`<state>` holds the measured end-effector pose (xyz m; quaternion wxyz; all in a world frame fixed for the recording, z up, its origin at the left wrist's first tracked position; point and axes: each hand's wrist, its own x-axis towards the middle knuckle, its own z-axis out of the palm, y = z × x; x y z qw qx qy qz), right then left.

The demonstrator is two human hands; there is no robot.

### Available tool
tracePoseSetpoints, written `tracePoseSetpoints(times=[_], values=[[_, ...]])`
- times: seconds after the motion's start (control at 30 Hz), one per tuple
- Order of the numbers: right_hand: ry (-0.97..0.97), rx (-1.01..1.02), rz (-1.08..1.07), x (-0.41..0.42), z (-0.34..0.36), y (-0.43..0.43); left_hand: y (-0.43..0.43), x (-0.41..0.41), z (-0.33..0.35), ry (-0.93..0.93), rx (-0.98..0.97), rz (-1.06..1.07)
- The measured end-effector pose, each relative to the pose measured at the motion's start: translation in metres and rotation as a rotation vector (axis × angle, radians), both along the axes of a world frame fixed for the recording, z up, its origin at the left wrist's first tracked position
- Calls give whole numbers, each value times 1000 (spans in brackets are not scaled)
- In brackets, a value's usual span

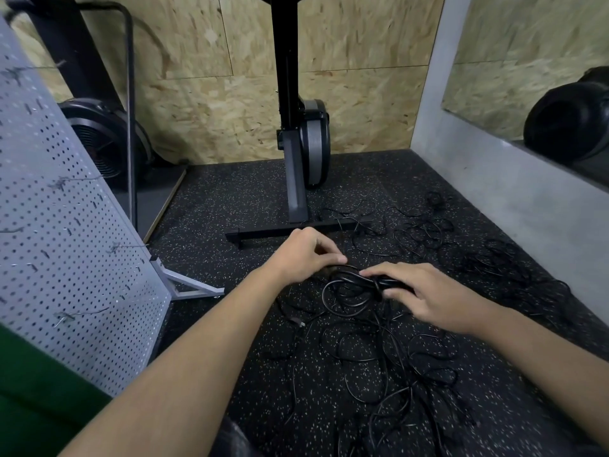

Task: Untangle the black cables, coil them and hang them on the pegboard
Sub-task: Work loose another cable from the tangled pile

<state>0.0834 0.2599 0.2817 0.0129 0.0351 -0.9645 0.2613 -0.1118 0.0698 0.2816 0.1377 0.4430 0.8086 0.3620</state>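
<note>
A tangle of black cables (379, 357) lies spread on the speckled black floor in front of me, with more loose cables (425, 232) farther right. A partly coiled black cable (349, 291) sits between my hands. My right hand (425, 291) grips the bunched side of that coil. My left hand (304, 253) pinches a strand of the same cable at the coil's far edge. The grey pegboard (66, 225) stands tilted on the left, with several metal hooks and nothing hanging on them.
An exercise machine (303, 153) stands at the back centre, its black base bar (290, 230) just beyond my left hand. A fan-wheel machine (105, 140) sits behind the pegboard. A grey wall with a mirror (527, 77) bounds the right side. The pegboard's foot (188, 285) juts onto the floor.
</note>
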Motion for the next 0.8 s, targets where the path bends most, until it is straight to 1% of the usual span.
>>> tracePoseSetpoints(times=[0.1, 0.2, 0.27, 0.33, 0.4, 0.47, 0.57, 0.63, 0.67, 0.73, 0.8], values=[[20, -113, -55, 4, 3, 3, -9, -8, -10, -122, -65, -7], [73, -209, -91, 5, 7, 4, -13, -10, -18, -119, -144, -49], [126, -258, -126, 3, 9, 4, -12, -8, -19, -167, -96, -53], [196, -335, -186, 2, 9, 7, -11, -6, -19, -218, -16, -13], [267, -410, -234, -1, 8, 10, -6, 0, -20, -192, 29, 36], [328, -427, -313, -5, 6, 10, 2, 13, -21, -116, -16, 38], [414, -346, -516, -12, -5, 13, 20, 38, -20, 12, -121, -20], [438, -227, -637, -15, -13, 21, 32, 51, -13, 62, -158, -60], [443, -133, -648, -15, -17, 26, 38, 57, -8, 93, -174, -78], [374, 71, -645, -13, -22, 35, 46, 66, 0, 179, -214, -113], [236, 236, -635, -13, -22, 37, 47, 72, 5, 287, -249, -139]])
